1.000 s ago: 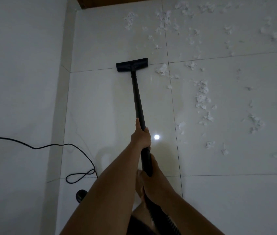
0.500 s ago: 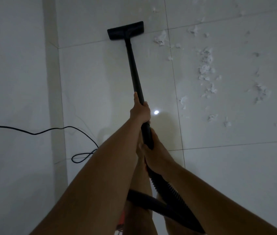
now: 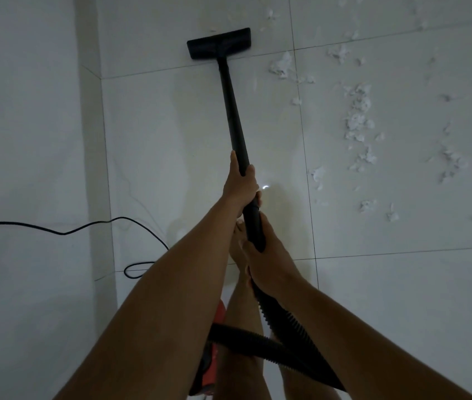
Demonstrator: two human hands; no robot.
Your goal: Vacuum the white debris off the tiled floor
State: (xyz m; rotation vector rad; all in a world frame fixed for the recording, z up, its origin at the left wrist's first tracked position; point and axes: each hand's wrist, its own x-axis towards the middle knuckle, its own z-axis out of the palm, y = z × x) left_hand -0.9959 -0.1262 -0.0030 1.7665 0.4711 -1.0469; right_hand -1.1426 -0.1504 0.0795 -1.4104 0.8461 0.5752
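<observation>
While both hands are curled round a long black vacuum wand [image 3: 233, 111], the left hand [image 3: 240, 186] holds it higher up, thumb laid along the tube. The right hand [image 3: 266, 264] wraps the lower end, where a black ribbed hose [image 3: 286, 321] joins and bends back between the forearms. From the grip the wand slopes away to a flat, rectangular black floor head [image 3: 218, 43], which rests on the glossy white tiled floor [image 3: 171, 140] near its left edge, just past a grout line.

Shredded white debris [image 3: 357, 116] lies to the right of the wand, scattered over the tiles toward the floor's right and far edges. The closest clump sits near the head's right end, apart from it.

A thin black power cable [image 3: 84, 228] runs in from the left along the white wall [image 3: 21, 111] and loops on the floor beside it. An orange-red vacuum body [image 3: 214, 365] shows partly behind the left forearm, at the near edge.
</observation>
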